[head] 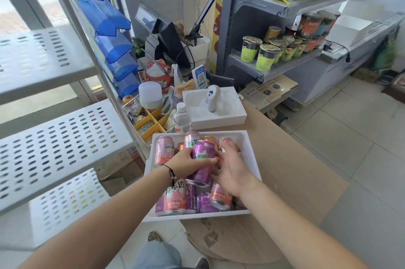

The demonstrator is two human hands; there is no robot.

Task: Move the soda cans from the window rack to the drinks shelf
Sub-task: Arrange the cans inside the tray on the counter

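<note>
The left hand (186,162) grasps a purple can (202,163), fingers curled round its upper half, above a white tray (252,150) of cans on the brown counter (291,159). The right hand (230,168) touches the can's far side with loosely bent fingers. Its label reads "MIRINDA"; a pink can (164,151) behind shows the same brand.

Bare forearms, black cord bracelet (171,172) on left wrist, blue jeans (156,255)
</note>
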